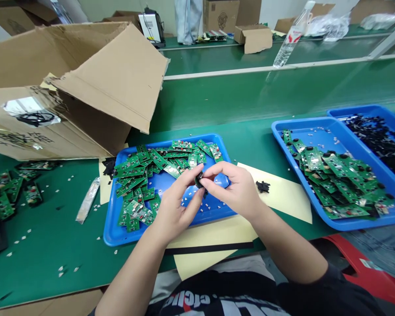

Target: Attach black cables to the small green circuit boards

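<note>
Over the blue tray (pixel 110 219) in the middle, my left hand (pixel 179 202) pinches a small black part (pixel 199 179) between thumb and fingers. My right hand (pixel 235 186) meets it from the other side, its thumb and forefinger closed on the same part. Fingers cover much of the piece, so its exact kind is hidden. Green circuit boards (pixel 140 213) lie loosely piled in the tray's left and far parts. Beneath my hands, tiny white bits are scattered on the tray floor. A round blue object (pixel 221 180) shows just behind my right fingers.
To the right, another blue tray (pixel 329 221) holds boards with black round parts; beyond it, a third tray (pixel 352 109) carries small black pieces. An open cardboard box (pixel 118 79) stands at the left. Yellowish paper (pixel 283 193) lies beside my tray. A bottle (pixel 289 44) rests by the ledge.
</note>
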A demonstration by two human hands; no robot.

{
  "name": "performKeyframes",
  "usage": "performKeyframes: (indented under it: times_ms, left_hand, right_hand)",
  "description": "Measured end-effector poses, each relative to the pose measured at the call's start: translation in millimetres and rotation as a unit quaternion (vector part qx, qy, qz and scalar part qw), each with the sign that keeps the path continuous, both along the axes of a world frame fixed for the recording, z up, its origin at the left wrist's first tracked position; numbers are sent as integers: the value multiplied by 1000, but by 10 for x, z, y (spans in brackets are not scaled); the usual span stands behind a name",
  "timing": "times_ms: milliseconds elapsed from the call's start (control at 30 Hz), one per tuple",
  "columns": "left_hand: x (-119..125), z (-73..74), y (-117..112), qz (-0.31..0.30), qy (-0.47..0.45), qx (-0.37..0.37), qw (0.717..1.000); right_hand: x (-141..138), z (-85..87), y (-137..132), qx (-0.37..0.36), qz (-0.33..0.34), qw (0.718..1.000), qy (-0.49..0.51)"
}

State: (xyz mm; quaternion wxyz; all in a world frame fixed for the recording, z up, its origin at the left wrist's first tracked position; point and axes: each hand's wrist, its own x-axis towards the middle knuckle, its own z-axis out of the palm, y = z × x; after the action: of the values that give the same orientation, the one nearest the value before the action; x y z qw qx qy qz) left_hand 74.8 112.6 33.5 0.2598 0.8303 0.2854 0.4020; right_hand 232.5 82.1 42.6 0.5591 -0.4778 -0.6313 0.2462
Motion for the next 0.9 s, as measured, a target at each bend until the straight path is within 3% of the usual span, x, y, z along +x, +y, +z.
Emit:
performKeyframes:
  times_ms: [133,367,533,600,667,767,833,900]
  left_hand:
    - [5,17,-8,33,16,-25,999]
    - [19,-25,-23,109,31,-20,993]
    - [45,-47,-42,115,13,-10,993]
    - [57,-41,-55,111,-47,-47,992]
    - [69,-21,-61,98,-106,-128,981]
    - [84,11,-46,76,-164,-259,949]
    - [90,16,-28,65,-205,-309,926]
    - [91,9,-13,62,-238,-336,909]
  right_hand:
    - [-16,-39,21,111,-33,984,-138]
    - [-59,-76,14,103,-31,968,-229]
    - [-12,-121,37,91,-168,928,-319]
    - [84,-117,78,41,-225,934,-276]
    - [165,-95,109,-25,-215,962,-167]
    - [165,-53,98,-117,-75,990,15]
    - [103,-38,61,-152,-4,984,88]
    - [43,-37,27,-167,26,977,130]
